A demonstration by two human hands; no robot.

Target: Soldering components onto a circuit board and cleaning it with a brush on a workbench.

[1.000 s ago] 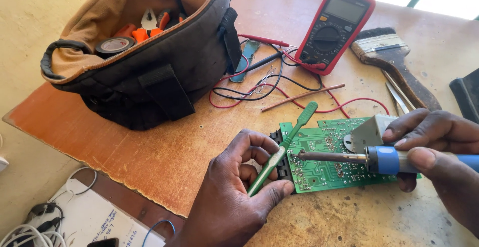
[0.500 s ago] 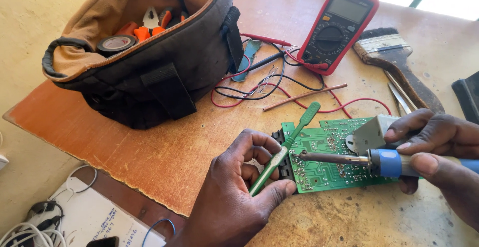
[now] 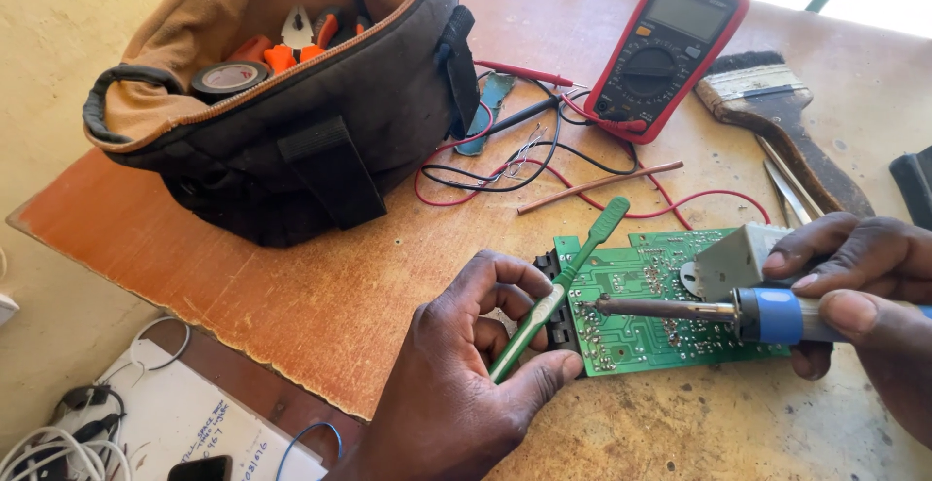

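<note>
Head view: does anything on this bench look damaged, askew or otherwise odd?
Two things stand out. The left hand holds a green toothbrush against the circuit board, an unusual item among electronics tools, while the right hand lays a soldering iron on the board. The table edge is chipped and ragged. Nothing looks spilled.

we count two hands: our left hand (image 3: 466, 374) and our right hand (image 3: 864, 277). we count one green circuit board (image 3: 660, 331), one soldering iron (image 3: 738, 311) and one green toothbrush (image 3: 558, 287) near us. far left sits one tool bag (image 3: 320, 141), with one roll of black tape (image 3: 228, 78) inside; the orange-handled tools in it are too crowded to count. far right we see one red multimeter (image 3: 670, 49) and one paintbrush (image 3: 777, 117).
</note>
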